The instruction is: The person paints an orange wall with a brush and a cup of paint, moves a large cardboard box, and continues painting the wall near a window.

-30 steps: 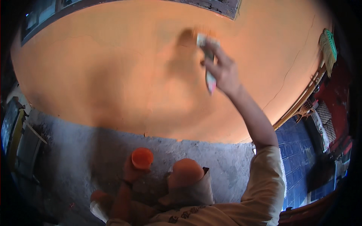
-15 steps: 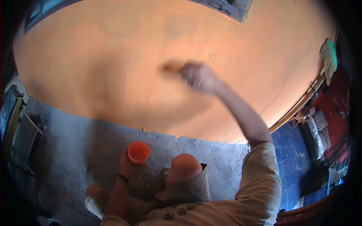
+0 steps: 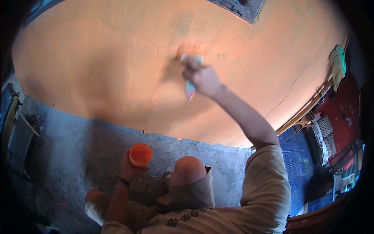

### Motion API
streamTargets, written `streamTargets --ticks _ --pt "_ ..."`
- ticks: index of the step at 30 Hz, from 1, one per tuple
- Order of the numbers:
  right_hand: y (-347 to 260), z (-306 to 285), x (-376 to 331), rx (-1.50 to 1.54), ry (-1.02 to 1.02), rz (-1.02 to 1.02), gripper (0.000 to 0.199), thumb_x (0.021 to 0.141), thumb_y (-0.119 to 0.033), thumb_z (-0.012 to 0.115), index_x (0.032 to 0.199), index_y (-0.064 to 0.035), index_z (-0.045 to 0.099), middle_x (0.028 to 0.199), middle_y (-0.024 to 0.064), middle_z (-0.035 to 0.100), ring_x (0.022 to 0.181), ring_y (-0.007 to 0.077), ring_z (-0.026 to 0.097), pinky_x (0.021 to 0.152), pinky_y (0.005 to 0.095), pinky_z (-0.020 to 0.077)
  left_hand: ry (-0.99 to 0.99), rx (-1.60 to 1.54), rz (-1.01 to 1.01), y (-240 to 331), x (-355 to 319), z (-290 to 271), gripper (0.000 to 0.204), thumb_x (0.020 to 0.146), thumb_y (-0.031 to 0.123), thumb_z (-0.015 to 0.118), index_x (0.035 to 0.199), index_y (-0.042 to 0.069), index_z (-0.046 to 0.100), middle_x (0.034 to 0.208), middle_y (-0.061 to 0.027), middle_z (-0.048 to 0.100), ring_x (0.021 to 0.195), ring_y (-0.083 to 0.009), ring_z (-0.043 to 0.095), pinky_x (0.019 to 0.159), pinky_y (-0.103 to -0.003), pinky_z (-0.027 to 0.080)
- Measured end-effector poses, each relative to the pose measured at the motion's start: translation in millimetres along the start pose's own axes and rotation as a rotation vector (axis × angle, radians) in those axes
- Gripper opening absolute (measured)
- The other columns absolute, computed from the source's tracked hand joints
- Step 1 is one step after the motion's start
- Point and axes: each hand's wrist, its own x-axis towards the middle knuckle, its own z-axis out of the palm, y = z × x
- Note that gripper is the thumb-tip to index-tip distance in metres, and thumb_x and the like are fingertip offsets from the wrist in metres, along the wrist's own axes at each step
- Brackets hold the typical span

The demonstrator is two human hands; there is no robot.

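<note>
Brush: a paintbrush (image 3: pixel 189 74) held against the orange wall (image 3: pixel 97 66), upper middle of the view, above the person's head.
Brush axis: its long axis runs nearly up and down in the picture, leaning a little; the bristle end points up, pressed onto the wall, and the pale handle end points down, sticking out below the fist.
Bristles: blurred, spread on the plaster just above the knuckles; their exact shape cannot be told.
Right hand: the right hand (image 3: pixel 204 79) is wrapped in a fist around the brush handle, arm stretched up and out from the lower right, bare below a beige short sleeve (image 3: pixel 265 187).
Left hand: the left hand (image 3: pixel 128 168) is curled around a small orange cup (image 3: pixel 140 154), held low near the chest, its round mouth facing the camera; a dark band sits on that wrist.
Cup and brush: well apart, the cup low left, the brush high centre.
Wall: orange plaster with thin cracks across the top and down the right side; its lower band (image 3: pixel 70 156) is bare grey.
Right edge: a broom with a green head (image 3: pixel 338 62) leans near the wall, above long wooden sticks (image 3: pixel 307 111); a blue tiled floor (image 3: pixel 296 156) lies below them.
Left edge: a dark frame (image 3: pixel 15 136) stands by the grey band.
</note>
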Motion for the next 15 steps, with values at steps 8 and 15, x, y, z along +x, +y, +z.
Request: streamTargets --ticks 8,15 --pt "72 -45 60 0.522 0.099 0.141 0.007 0.074 -0.004 0.067 0.081 -0.0041 0.065 0.077 0.0074 0.065 0.066 0.0171 0.059 0.062 0.0302 0.0488 0.014 0.035 0.016 -2 -3 -1 0.090 0.043 0.017 0.092 0.122 0.007 0.049 0.113 -0.0114 0.059 0.107 -0.0272 0.058 0.090 -0.040 0.049" --pt "77 -82 84 0.206 0.537 -0.098 0.009 0.072 0.000 0.052 0.076 -0.0025 0.060 0.077 0.0180 0.062 0.070 0.0351 0.062 0.063 0.0395 0.0506 0.018 0.033 -0.020 -8 -6 -3 0.092 0.044 0.018 0.092 0.124 0.007 0.048 0.117 -0.0117 0.057 0.110 -0.0270 0.057 0.092 -0.039 0.048"
